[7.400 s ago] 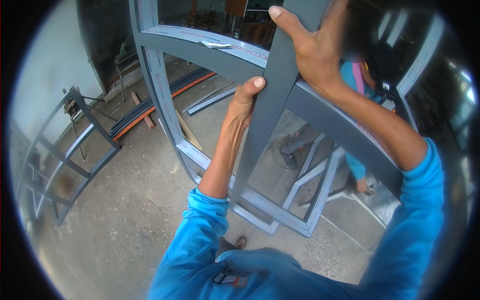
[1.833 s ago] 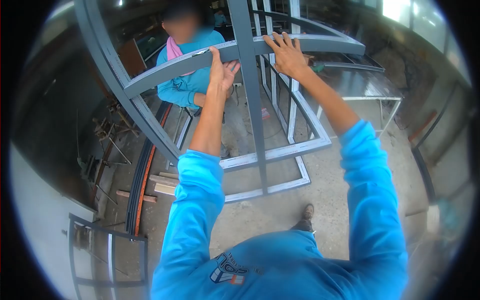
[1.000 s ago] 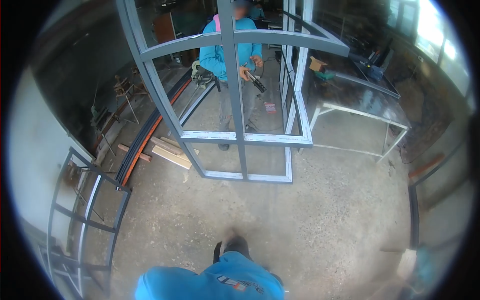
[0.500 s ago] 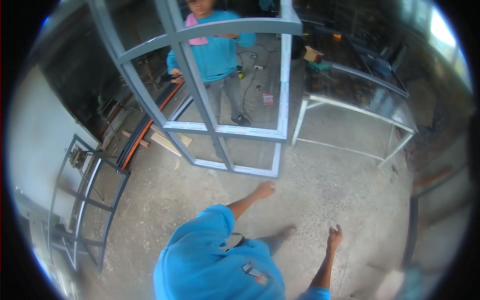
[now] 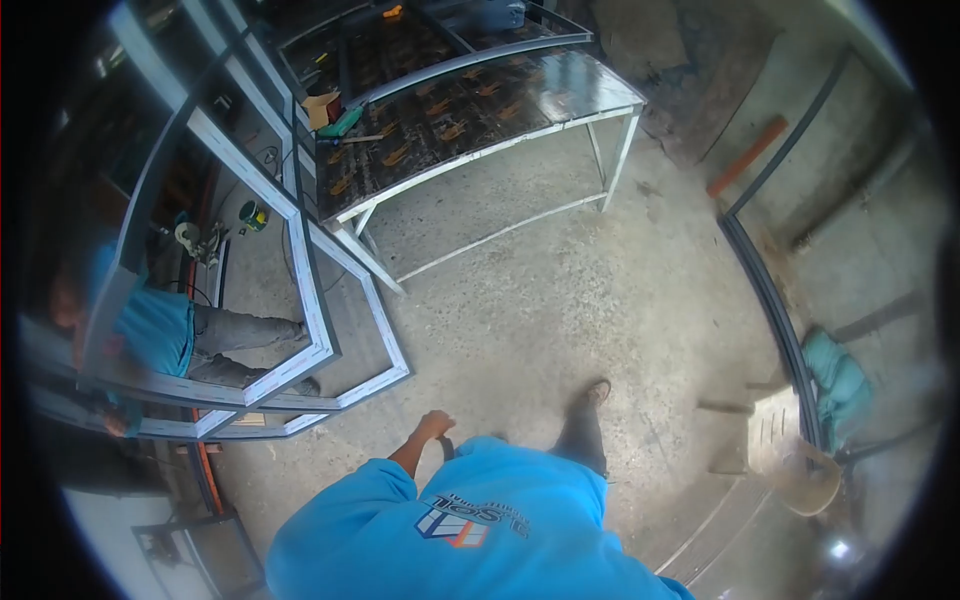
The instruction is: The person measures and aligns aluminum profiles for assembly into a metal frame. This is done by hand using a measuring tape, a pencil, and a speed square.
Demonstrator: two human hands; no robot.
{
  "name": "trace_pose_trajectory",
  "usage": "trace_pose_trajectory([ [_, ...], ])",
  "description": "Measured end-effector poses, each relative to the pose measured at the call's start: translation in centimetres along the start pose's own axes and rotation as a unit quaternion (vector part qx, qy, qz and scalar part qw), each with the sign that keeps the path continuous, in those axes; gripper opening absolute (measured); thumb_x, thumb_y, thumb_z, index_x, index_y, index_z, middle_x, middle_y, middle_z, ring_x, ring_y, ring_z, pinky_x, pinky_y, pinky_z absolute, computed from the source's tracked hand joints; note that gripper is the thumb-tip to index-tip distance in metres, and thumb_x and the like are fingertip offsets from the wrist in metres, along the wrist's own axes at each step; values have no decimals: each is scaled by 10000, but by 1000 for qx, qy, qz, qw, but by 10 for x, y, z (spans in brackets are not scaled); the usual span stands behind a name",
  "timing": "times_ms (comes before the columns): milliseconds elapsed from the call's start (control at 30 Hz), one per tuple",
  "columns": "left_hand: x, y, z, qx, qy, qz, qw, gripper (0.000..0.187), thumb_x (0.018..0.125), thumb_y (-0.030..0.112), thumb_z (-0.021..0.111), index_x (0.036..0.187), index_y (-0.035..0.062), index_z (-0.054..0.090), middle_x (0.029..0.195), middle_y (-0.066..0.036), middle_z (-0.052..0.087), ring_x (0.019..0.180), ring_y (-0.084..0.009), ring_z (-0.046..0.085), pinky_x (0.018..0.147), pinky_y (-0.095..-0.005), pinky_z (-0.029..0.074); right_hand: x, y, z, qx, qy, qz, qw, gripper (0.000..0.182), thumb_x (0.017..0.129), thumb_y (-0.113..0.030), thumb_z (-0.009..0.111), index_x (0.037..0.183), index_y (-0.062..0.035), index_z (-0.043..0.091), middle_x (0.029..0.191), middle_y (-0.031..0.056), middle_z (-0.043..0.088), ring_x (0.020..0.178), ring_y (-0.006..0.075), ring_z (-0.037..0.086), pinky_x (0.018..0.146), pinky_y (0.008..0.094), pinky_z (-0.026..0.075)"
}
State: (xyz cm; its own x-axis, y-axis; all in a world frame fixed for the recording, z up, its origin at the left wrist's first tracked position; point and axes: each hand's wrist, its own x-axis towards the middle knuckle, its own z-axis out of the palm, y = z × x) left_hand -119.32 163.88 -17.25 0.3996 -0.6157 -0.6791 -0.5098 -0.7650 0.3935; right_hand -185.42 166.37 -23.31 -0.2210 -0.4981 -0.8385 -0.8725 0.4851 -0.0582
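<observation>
Left hand low before the body, touching neither frame nor table, fingers bent; whether the palm is shut, cannot tell. Right hand out of view, so cannot tell if it holds anything or whether the hands are apart.

Frame, largest: upright, ahead and left of the left hand, nearest thing to it. Lower bars seem to bear its weight on the floor. White lettered film on the bars, probably guarding the finish.

Table: beyond the left hand, right of the frame. Legs lift its dark top, likely to keep work off the floor.

Co-worker: left of the left hand, seen through the frame.

Bars: far right of the left hand, along the wall, perhaps to spare floor space.

Chair: right of the left hand, near the bars. Green bundle just beside it.

Box: smallest, ahead-left, at the table's edge.
</observation>
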Motion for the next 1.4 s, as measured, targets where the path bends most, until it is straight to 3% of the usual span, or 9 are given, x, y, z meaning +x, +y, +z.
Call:
trace_pose_trajectory([
  [33,10,25,-18,-67,39,3,997,410,817,407,520,901,29,654,1000,-193,628,934,-378,587,795,-454,472,4,-30,-21,26,-3,8,1000,335,781,-226,613,1041,-15,624,757,132,660,555,260,607,504,410,494],
  [133,79,82,-43,-18,210,-17,977,457,792,422,626,985,9,659,755,-113,685,709,-211,657,691,-340,504,46,-121,-106,86,-3,-29,996,389,758,-214,631,1072,13,604,775,148,658,562,258,604,497,392,490],
  [467,206,394,-132,-233,83,13,969,411,838,344,596,1091,20,616,744,-111,685,731,-182,661,660,-324,505,312,-511,-471,195,145,-200,949,514,710,-139,664,1178,33,541,741,110,603,580,184,557,452,327,443],
  [500,225,412,-132,-249,88,11,964,411,836,317,606,1114,14,604,763,-112,685,722,-181,660,653,-319,505,328,-551,-511,164,131,-203,956,538,686,-225,674,1141,48,583,1093,251,610,1021,348,595,884,373,464],
  [667,345,446,-100,-232,72,-26,970,393,811,327,589,1030,6,646,868,-166,673,823,-281,655,752,-359,495,313,-722,-645,143,182,-271,934,514,701,-257,678,1130,14,600,1084,242,617,1042,348,588,905,375,452],
  [933,479,615,-225,-434,-101,-187,875,755,838,666,431,1274,54,504,1260,-190,528,1104,-295,526,914,-397,394,371,-771,-686,179,53,-82,979,455,710,-189,669,1122,-5,613,990,199,654,877,264,652,713,358,532],
  [1067,585,777,-333,-298,-264,-11,917,780,853,663,415,1366,77,394,1387,-168,401,1248,-272,421,989,-399,361,490,-716,-673,105,18,-83,991,258,741,-176,580,927,-23,673,792,144,654,601,226,616,539,363,506],
  [1133,668,841,-343,-161,-192,215,944,676,887,554,470,1326,41,437,1346,-160,452,1207,-285,444,987,-383,342,490,-749,-707,94,-15,-86,992,267,750,-175,571,956,-29,660,798,139,652,599,226,612,532,368,505],
  [1400,794,1029,-449,-239,100,148,954,388,867,370,550,989,16,652,977,-168,660,936,-280,626,812,-392,476,610,-1007,-928,92,-51,-144,984,314,787,-168,534,1068,-50,606,820,117,643,589,226,595,501,387,499],
])
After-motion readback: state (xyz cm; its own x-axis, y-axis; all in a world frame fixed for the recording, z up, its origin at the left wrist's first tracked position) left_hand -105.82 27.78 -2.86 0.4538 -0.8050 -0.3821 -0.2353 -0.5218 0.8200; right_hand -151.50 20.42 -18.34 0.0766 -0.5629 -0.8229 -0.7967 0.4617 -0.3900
